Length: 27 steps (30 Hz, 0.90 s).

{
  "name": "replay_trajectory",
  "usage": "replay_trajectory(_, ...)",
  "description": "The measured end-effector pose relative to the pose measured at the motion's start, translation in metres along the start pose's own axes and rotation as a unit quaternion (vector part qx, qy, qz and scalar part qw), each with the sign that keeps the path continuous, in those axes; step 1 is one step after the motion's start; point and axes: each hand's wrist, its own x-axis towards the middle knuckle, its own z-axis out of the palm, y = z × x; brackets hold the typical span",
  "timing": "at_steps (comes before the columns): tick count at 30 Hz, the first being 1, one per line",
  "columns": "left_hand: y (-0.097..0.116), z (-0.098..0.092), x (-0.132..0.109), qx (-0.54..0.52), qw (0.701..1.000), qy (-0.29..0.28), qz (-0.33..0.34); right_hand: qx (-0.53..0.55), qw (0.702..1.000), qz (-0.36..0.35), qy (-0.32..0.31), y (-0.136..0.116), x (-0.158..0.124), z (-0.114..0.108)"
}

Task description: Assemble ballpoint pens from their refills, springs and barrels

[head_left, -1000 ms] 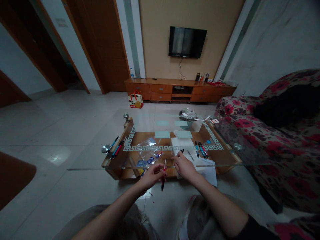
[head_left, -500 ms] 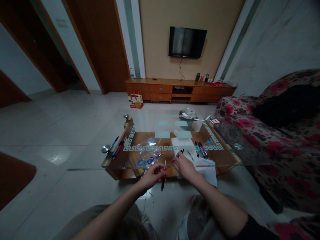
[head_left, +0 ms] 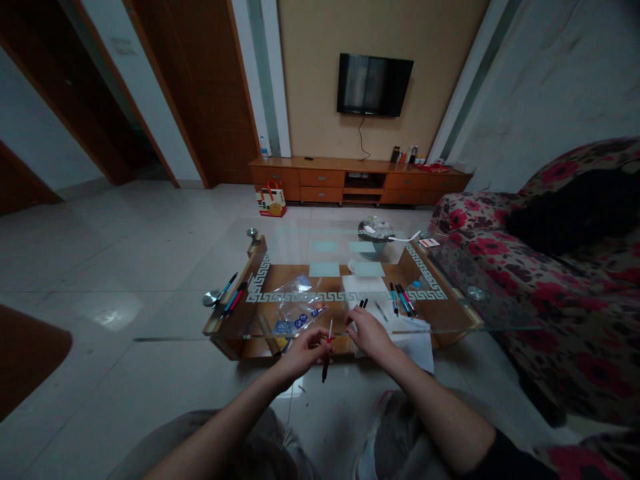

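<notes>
My left hand is closed around a red pen held nearly upright at the near edge of the glass coffee table. Close beside it on the right, my right hand has its fingers pinched together over the white paper, just below two dark pen caps. What the right fingers hold is too small to make out. A clear plastic bag with blue items lies left of my hands.
Several blue and red pens lie right of my hands, and more pens lie at the table's left end. A floral sofa flanks the right. A TV cabinet stands at the far wall, with tiled floor on the left.
My right hand has shifted slightly up and left toward the pen caps. The left hand and red pen have stayed put.
</notes>
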Motion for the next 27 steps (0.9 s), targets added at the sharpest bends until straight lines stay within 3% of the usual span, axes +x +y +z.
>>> replay_trajectory(7,0.0,0.001,0.0,0.014,1.0,0.007,0.001,0.136,0.99,0.027,0.024,0.002,0.007,0.008)
replay_trajectory(15,-0.001,0.0,-0.001,0.03,1.0,-0.004,-0.003,0.376,0.92,0.09,0.061,-0.001,0.018,0.01)
replay_trajectory(19,-0.004,-0.002,0.0,0.027,1.0,-0.008,0.006,0.416,0.903,0.095,0.06,-0.002,0.019,0.01)
replay_trajectory(27,-0.004,-0.002,0.001,0.031,0.999,-0.01,0.003,0.423,0.899,0.091,0.069,-0.004,0.018,0.008)
